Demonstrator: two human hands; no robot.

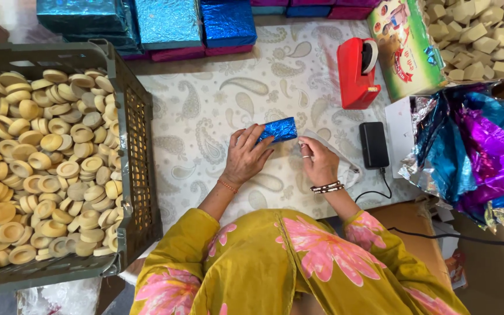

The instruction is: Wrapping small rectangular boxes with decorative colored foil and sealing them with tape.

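Paisley-patterned cloth [217, 105] covers the work surface, and near its middle lies a small blue foil-wrapped block [278, 129]. The left hand [246, 154] rests on the block's left end, fingers spread and pressing on the foil; the right hand [317, 160] sits just beside its right end, fingertips pinched together on what looks like a bit of tape, though I cannot tell for sure. Under the right hand lies a white sheet [345, 166]. Just right of that sits a black box with a cable [374, 144], and toward the far edge stands a red tape dispenser [357, 73]. Crumpled foil sheets [479, 151] in blue, purple and silver pile at the right edge. Along the left edge a grey crate [138, 146] holds round tan discs [42, 169]. Wrapped foil packets [164, 23] line the far edge.
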